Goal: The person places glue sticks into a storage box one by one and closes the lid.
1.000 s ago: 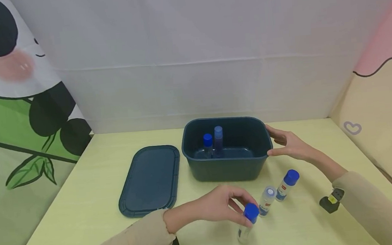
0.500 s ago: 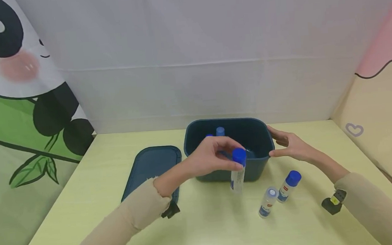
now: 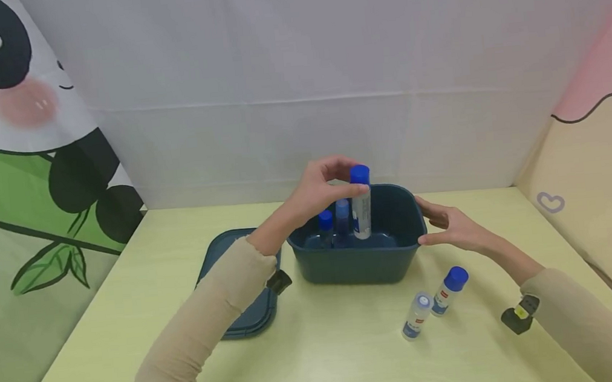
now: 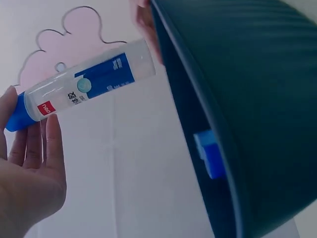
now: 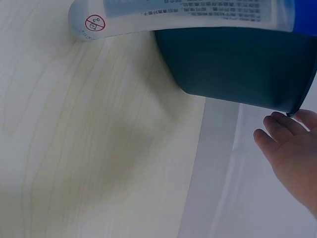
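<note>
Blue-capped clear plastic bottle (image 3: pixel 362 215), seemingly over a dark-teal plastic bin (image 3: pixel 353 266); I judge the bottle light, stiff, best held by its cap (image 3: pixel 360 175), which the left hand (image 3: pixel 323 186) pinches; right hand (image 3: pixel 455 226) spread, touching the bin.

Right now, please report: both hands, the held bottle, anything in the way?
Left hand grips blue-capped bottle above bin. Right hand touches bin's right end. Two bottles inside, left part; nothing seen blocking.
</note>
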`<state>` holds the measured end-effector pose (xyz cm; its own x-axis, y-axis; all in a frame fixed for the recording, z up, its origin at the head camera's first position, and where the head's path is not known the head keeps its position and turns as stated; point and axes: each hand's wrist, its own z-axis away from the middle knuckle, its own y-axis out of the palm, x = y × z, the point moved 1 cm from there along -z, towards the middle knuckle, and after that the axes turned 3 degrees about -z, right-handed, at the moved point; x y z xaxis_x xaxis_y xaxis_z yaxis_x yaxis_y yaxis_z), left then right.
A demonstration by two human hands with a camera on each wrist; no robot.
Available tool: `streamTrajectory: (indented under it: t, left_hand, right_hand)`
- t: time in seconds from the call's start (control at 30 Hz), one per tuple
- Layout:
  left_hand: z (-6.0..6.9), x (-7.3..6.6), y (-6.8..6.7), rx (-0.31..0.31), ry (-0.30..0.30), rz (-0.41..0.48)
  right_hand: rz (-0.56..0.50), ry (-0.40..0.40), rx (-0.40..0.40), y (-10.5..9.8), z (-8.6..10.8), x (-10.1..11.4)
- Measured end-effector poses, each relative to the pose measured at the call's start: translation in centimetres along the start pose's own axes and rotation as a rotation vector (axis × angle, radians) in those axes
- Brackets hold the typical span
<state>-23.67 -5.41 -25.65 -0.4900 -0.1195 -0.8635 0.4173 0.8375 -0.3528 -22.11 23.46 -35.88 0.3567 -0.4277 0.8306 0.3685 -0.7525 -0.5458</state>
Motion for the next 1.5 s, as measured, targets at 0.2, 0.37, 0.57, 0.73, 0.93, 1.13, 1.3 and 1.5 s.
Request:
streamTrajectory:
  t: [0.2, 0.37, 0.57, 0.73, 0.93, 1.13, 1.3, 1.5]
  left_hand:
    - [-1.7, 2.5, 0.1, 0.021, -0.042, -0.095]
    - [-2.3, 4.4, 0.4, 0.133, -0.099, -0.116]
    - [-1.9, 6.1, 0.5, 0.246, -0.182, -0.188]
    - [-1.4, 6.8, 0.4, 0.306, -0.238, -0.254]
    - [-1.1, 7.4, 0.6, 0.357, -0.267, -0.271]
    - [-0.6, 7.9, 1.0, 0.389, -0.282, -0.290]
    - [-0.2, 8.2, 1.1, 0.378, -0.259, -0.363]
    - [0.4, 8.2, 1.4, 0.365, -0.201, -0.448]
  right_hand:
    - [0.008, 0.002, -0.003, -0.1, 0.1, 0.0]
    - [0.014, 0.002, -0.009, 0.0, 0.0, 0.0]
    - [0.008, -0.002, -0.008, 0.1, 0.0, 0.0]
    - [0.014, -0.006, -0.011, 0.1, 0.1, 0.1]
    - [0.010, -0.006, -0.008, 0.0, 0.1, 0.1]
    - [0.002, -0.005, -0.005, 0.1, 0.1, 0.0]
    - [0.003, 0.001, -0.008, 0.1, 0.0, -0.2]
    - [-0.003, -0.004, -0.007, 0.2, -0.1, -0.1]
